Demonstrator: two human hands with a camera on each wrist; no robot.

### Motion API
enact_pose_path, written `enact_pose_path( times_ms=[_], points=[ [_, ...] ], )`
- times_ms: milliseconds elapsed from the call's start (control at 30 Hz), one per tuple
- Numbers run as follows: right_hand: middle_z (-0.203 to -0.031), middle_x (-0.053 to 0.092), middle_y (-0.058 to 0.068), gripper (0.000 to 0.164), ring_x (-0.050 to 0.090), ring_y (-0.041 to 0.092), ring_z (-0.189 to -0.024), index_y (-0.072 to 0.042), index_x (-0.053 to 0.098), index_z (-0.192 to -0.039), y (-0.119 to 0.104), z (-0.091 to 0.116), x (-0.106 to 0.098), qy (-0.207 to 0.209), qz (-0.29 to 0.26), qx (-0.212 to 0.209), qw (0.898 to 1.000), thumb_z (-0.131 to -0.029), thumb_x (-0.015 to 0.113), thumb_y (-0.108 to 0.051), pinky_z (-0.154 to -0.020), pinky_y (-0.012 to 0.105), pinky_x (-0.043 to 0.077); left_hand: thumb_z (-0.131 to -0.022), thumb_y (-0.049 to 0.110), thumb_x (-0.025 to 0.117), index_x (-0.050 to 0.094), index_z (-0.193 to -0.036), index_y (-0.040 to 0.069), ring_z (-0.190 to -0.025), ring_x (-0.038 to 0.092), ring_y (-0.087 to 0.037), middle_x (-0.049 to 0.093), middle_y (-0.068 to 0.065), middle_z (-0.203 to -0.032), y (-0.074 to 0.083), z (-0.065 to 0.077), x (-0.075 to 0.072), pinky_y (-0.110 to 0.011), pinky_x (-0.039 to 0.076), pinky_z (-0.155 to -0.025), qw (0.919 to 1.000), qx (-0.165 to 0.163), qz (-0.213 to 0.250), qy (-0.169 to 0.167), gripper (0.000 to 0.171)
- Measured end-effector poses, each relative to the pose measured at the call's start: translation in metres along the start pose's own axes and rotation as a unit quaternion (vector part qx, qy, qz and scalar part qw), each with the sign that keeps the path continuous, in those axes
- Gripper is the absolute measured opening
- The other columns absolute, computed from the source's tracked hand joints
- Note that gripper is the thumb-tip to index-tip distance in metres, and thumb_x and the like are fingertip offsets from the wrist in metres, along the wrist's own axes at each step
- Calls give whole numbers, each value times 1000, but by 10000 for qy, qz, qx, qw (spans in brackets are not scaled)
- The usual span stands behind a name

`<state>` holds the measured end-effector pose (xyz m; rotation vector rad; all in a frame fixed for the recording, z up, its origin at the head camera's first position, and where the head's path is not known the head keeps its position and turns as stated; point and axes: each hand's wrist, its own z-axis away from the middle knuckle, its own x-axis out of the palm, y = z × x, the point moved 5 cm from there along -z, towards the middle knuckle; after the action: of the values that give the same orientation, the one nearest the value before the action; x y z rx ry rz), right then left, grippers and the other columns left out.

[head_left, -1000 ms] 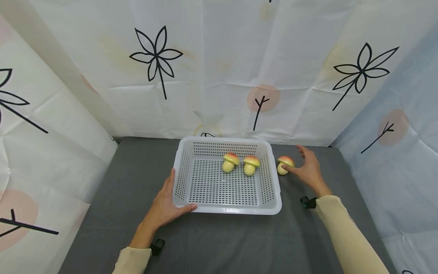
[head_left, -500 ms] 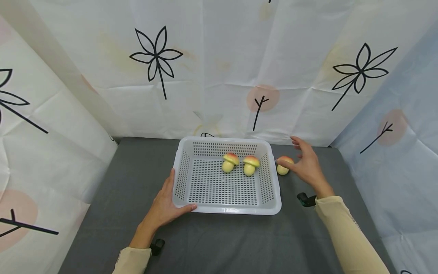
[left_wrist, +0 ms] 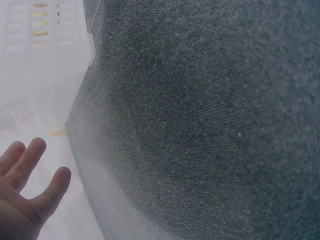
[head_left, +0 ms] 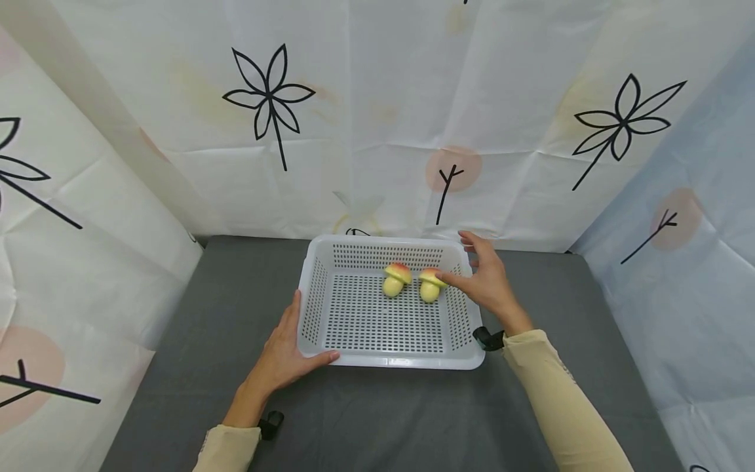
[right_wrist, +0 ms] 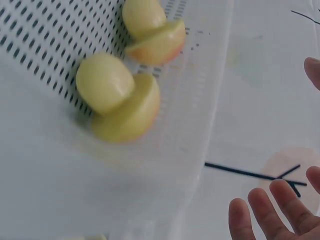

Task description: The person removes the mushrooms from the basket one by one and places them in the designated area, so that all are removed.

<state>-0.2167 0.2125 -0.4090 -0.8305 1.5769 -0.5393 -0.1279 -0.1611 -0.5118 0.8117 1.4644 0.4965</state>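
Note:
A white perforated plastic basket [head_left: 383, 362] sits on the grey cloth. Inside lie two mushroom-shaped pieces, yellow-green with reddish caps: a left mushroom [head_left: 393, 286] and a right mushroom [head_left: 428, 293]. My left hand [head_left: 282, 357] spans the basket's front left corner, fingers straight along the left side and thumb at the front rim. Over the basket's back right rim hovers my right hand [head_left: 489, 278], its thumb in front of the right mushroom's cap in the head view. The right wrist view shows these fingers [right_wrist: 265, 212] spread, holding nothing. A third mushroom beside the basket is hidden from the head view.
Grey cloth [head_left: 377, 419] covers the table around the basket. A white patterned curtain [head_left: 377, 131] stands directly behind, with more fabric walls at left [head_left: 88, 282] and right [head_left: 696, 262]. Dark straps with small devices sit on both wrists.
My right hand has moved left, from beside the third mushroom to above the basket's right side, without carrying it. The left hand, basket and the two mushrooms inside have stayed put.

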Motion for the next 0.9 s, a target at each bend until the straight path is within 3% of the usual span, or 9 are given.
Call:
enact_pose_path(
  times_ms=[200, 467, 700, 900],
  points=[
    [-149, 42, 19, 90, 43, 37, -132, -8, 39, -154, -6, -6, 27, -133, -407, 33, 9991, -81, 88, -23, -103, 55, 40, -70, 59, 88, -1, -165, 21, -132, 44, -42, 21, -14, -165, 1, 0, 0, -71, 37, -97, 10000, -17, 11, -14, 135],
    [-149, 42, 20, 89, 43, 40, -133, -8, 39, -155, -9, -17, 63, -446, -500, 206, 9975, -81, 87, -24, -105, 55, 39, -70, 58, 88, -2, -165, 21, -131, 45, -42, 22, -14, -164, 0, 0, 0, -70, 38, -97, 10000, 18, 6, 11, 135],
    [-146, 47, 21, 91, 48, 40, -130, -8, 39, -154, -5, -22, 91, -695, -169, 467, 9963, -80, 88, -28, -101, 54, 44, -70, 59, 88, -2, -165, 22, -132, 45, -42, 22, -13, -164, -1, 1, 0, -71, 38, -98, 10000, 14, 25, 16, 135],
    [-146, 48, 18, 90, 46, 35, -133, -8, 41, -153, 2, -24, 108, -801, 4, 747, 9940, -79, 90, -27, -106, 51, 41, -70, 58, 88, -1, -165, 22, -132, 44, -42, 23, -13, -164, -1, 0, 1, -71, 37, -98, 10000, -1, 16, 14, 135]
  ],
)
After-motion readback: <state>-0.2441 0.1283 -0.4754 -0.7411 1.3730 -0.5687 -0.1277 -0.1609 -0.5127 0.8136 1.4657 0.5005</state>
